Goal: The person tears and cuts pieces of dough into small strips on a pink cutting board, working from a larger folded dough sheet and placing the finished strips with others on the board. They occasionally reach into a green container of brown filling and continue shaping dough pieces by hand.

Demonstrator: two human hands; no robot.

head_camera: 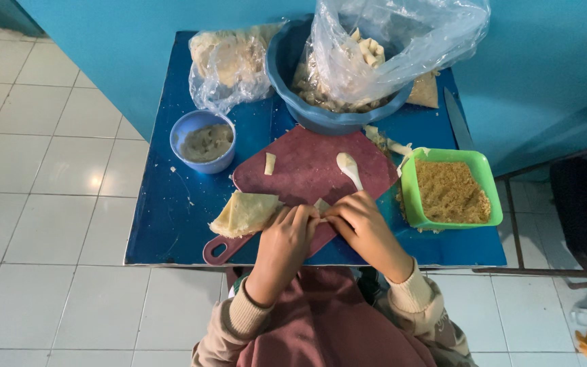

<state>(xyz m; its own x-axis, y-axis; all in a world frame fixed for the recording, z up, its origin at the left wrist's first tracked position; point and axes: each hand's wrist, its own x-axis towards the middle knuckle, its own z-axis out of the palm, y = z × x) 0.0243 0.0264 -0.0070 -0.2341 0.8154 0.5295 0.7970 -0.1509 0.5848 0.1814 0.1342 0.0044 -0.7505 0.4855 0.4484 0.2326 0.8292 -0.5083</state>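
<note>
Blue table (171, 224): bowls, board (307, 170), perhaps knife (458, 121)

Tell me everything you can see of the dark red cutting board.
The cutting board is dark red, plastic by its look, with rounded corners and a looped handle at its near left end. It lies flat and askew on the blue table. On it rest a white spoon, a small dough strip, scattered crumbs and part of a folded stack of thin pale wrappers. The left hand and right hand work a small piece over its near edge.
</note>
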